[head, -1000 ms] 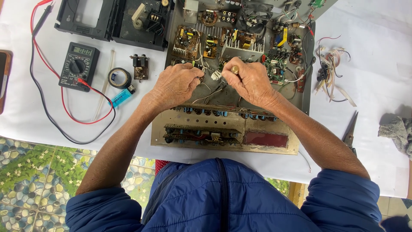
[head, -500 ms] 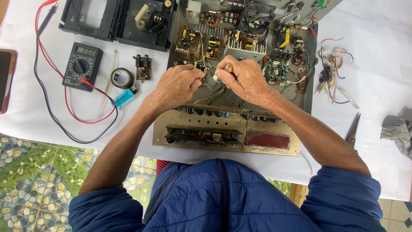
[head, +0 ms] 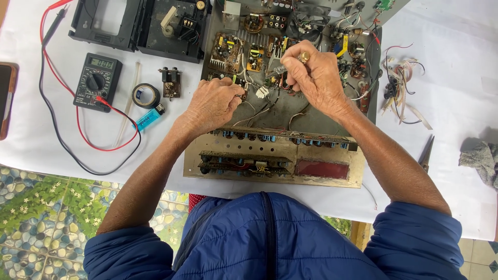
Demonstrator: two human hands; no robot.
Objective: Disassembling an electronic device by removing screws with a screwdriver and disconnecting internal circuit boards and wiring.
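My right hand (head: 316, 78) is clamped on a brass-capped tool (head: 290, 63); my left hand (head: 212, 103), fingers curled, touches the chassis (head: 290, 111) wires (head: 254, 106).

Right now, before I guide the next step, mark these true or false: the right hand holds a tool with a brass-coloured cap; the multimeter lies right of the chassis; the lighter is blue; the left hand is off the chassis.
1. The right hand grips a slim tool with a brass-coloured cap: true.
2. The multimeter lies right of the open chassis: false, it lies left.
3. The lighter is blue: true.
4. The left hand is off the chassis: false, its fingers reach inside.
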